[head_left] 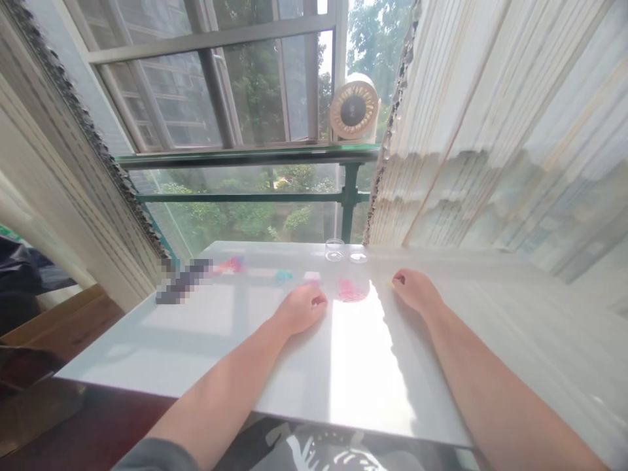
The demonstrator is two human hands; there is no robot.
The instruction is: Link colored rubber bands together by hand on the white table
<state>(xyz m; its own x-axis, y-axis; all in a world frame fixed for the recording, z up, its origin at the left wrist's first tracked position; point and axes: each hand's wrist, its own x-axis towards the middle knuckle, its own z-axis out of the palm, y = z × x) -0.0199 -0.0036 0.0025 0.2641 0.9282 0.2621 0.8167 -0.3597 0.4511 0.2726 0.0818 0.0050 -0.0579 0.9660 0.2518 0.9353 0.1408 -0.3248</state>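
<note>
The surface [294, 366] is smooth and white, with a low gloss that returns soft reflections. The curtain [461, 131] is thin, translucent cloth with woven stripes; its dark edging [400, 78] looks rough and frayed. The window frame [216, 40] appears to be smooth metal, around transparent glossy panes [171, 98]. The railing [349, 196] has a green painted finish, apparently over metal; its dark top rail [245, 159] is glossy. The fan [354, 108] has a pale housing resembling matt plastic. The round container [334, 250] is clear and glossy, glass or plastic indeterminate. The pink pieces [350, 290] are too blurred for material identification. The sleeve [157, 456] is matt cloth.
</note>
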